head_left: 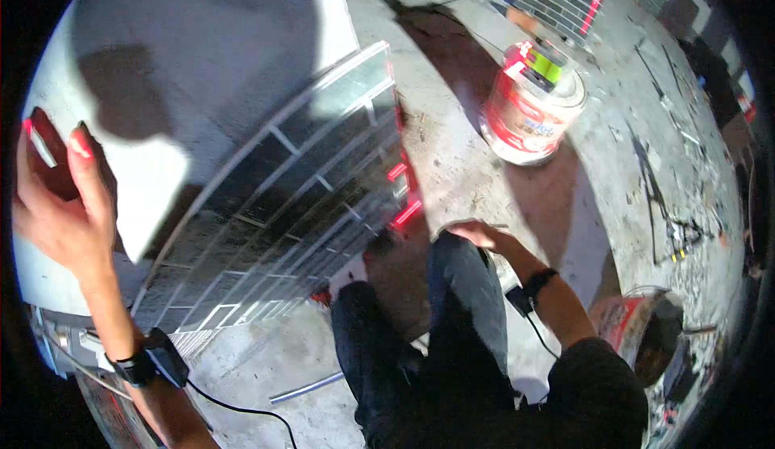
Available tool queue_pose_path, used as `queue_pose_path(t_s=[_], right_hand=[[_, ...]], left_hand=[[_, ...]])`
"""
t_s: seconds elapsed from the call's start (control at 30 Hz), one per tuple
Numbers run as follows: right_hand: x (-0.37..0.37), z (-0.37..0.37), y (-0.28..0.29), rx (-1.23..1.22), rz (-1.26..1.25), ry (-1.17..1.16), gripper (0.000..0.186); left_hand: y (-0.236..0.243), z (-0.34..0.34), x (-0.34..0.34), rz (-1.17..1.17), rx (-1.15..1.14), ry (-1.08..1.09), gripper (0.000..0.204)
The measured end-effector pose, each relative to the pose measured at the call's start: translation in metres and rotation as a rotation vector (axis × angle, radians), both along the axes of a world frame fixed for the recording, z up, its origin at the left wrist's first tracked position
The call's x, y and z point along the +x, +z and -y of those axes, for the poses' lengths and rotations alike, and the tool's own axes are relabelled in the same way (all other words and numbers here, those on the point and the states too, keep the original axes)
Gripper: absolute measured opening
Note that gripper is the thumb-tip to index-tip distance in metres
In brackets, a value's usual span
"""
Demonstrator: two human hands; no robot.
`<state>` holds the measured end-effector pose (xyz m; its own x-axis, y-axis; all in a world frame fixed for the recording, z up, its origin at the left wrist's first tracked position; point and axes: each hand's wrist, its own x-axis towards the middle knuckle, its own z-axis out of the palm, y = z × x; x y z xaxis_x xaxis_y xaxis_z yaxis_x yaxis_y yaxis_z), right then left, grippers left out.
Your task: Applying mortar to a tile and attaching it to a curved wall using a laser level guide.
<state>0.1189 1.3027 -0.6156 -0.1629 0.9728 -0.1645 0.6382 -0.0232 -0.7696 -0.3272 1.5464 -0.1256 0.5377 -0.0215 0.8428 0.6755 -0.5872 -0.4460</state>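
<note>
My left hand point(69, 219) is raised against the pale plain wall point(218, 61), its thumb and fingers apart. A red laser glow falls on its fingertips, and a small white streak shows between them; I cannot tell what that is. To its right, dark brick-shaped tiles point(274, 178) with pale joints cover the lower wall. My right hand point(475, 232) lies on my bent right knee point(456, 259), fingers stretched over it, with no object visible in it. Black bands sit on both wrists, and a cable runs from each.
A red and white bucket point(529, 122) carries a laser level point(542, 68) on its lid. Another bucket point(638, 328) lies by my right elbow. Tools and debris point(674, 235) litter the concrete floor at right. A metal tube point(307, 387) lies near my feet; a tiled column point(561, 1) stands beyond.
</note>
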Motion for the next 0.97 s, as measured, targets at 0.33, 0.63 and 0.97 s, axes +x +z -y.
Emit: queue_pose_path(t_s=[0.33, 0.63, 0.97], right_hand=[[-0.052, 0.19, -0.121, -0.684, -0.997, -0.328, 0.04], [-0.05, 0.395, 0.091, -0.799, 0.088, -0.428, 0.024], [-0.035, 0.478, 0.363, -0.544, -0.299, -0.676, 0.016]], left_hand=[[-0.007, 0.032, 0.036, 0.04, 0.089, 0.062, 0.059], [-0.026, 0.026, 0.001, -0.181, 0.135, 0.257, 0.066], [0.036, 0.205, -0.062, -0.493, -1.387, 0.225, 0.047]])
